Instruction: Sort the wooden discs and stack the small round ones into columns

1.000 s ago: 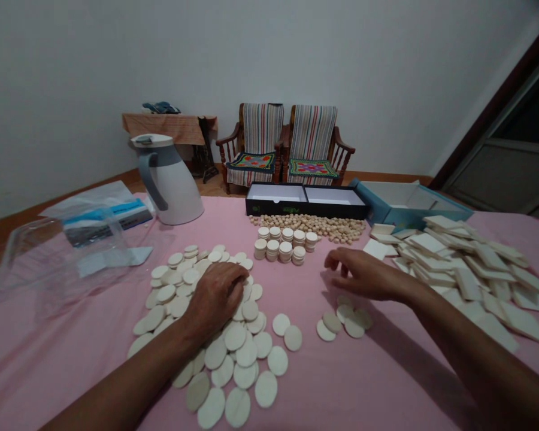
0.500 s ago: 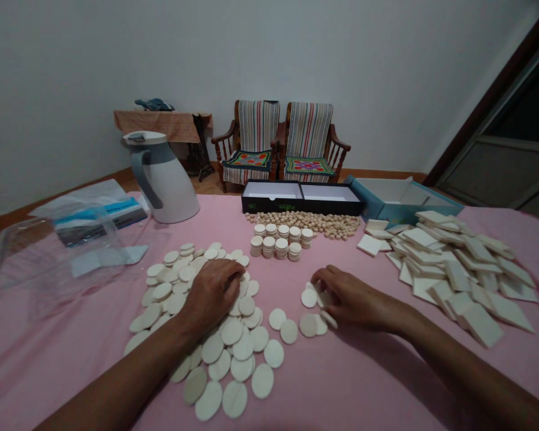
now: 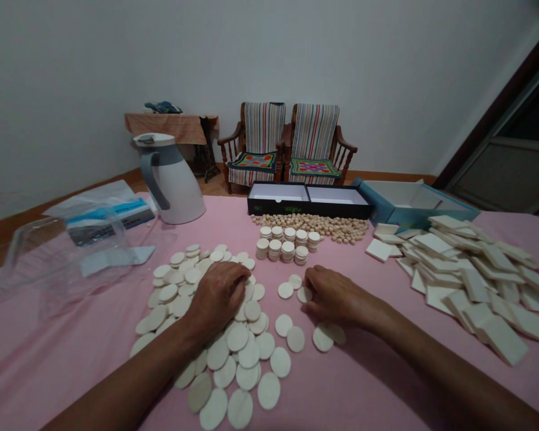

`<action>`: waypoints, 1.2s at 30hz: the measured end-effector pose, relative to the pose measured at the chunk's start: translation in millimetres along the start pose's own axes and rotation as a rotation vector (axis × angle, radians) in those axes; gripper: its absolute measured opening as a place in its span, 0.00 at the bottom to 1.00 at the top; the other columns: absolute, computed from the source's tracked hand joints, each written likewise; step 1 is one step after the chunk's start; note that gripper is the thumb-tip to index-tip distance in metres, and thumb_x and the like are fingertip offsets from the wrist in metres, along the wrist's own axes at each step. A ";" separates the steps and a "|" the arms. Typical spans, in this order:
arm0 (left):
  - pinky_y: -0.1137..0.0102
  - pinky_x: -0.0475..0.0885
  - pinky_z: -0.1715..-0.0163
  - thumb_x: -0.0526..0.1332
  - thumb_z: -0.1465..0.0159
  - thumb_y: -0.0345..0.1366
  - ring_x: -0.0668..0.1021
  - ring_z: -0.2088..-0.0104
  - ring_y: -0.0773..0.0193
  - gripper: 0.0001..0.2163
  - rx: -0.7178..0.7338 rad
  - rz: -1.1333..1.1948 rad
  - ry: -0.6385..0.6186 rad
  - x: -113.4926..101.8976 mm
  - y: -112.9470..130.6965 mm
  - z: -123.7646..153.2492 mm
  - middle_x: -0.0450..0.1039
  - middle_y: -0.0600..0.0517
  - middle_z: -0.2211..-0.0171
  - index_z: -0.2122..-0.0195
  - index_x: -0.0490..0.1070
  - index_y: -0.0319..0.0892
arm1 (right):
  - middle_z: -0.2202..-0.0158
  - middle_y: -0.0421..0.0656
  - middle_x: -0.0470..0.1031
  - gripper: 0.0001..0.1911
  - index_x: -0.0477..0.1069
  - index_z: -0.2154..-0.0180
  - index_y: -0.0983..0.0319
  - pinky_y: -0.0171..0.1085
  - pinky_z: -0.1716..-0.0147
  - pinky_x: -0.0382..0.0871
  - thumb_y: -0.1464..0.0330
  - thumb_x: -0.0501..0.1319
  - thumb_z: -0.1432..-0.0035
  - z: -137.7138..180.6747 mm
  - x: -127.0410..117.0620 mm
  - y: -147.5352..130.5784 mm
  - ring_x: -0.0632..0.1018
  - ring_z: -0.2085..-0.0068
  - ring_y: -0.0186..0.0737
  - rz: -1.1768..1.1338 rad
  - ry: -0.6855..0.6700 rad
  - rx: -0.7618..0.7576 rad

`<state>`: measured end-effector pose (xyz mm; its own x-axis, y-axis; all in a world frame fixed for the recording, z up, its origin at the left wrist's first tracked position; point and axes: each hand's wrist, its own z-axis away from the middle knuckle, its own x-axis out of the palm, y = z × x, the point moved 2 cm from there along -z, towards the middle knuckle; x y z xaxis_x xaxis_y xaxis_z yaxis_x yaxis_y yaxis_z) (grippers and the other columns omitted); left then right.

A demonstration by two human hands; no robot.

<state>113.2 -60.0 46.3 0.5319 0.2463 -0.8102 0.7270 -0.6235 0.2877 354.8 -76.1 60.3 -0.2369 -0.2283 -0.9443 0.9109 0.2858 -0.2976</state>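
Note:
My left hand (image 3: pixel 220 294) rests on a spread pile of pale round wooden discs (image 3: pixel 237 336), its fingers curled and pressed together; what lies under them is hidden. To the right of that pile, my right hand (image 3: pixel 335 294) has thumb and fingers closed around the edge of a small wooden disc (image 3: pixel 303 294) low over the cloth. Two loose discs (image 3: pixel 285 290) lie just left of its fingertips, and another disc (image 3: pixel 323 338) is below the palm. Beyond both hands stand short stacks of discs (image 3: pixel 288 251) in two rows.
Small wooden beads (image 3: pixel 336 228) lie before a black two-part box (image 3: pixel 332 209). Rectangular wooden tiles (image 3: pixel 471 269) are heaped at right beside a blue box (image 3: pixel 413 212). A white jug (image 3: pixel 182 188) and a clear plastic tray (image 3: pixel 36 245) stand at left on the pink cloth (image 3: pixel 363 383).
My right hand has shifted left and now grips a disc's edge; the loose discs around it lie differently, and a tilted one now lies flat. My left hand stays on the pile.

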 end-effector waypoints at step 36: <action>0.63 0.68 0.62 0.54 0.42 0.25 0.74 0.65 0.59 0.08 -0.006 0.040 -0.002 1.4 -1.3 0.6 0.74 0.49 0.68 0.67 0.70 0.40 | 0.64 0.45 0.72 0.14 0.70 0.65 0.63 0.36 0.62 0.62 0.82 0.54 0.51 -12.3 -4.9 -14.9 0.70 0.58 0.41 -0.087 0.133 -0.396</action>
<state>112.8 -59.3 44.4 0.5594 0.2200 -0.7992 0.7080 -0.6283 0.3226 338.2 -67.7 67.5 -0.3720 -0.1526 -0.9156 0.6915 0.6125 -0.3830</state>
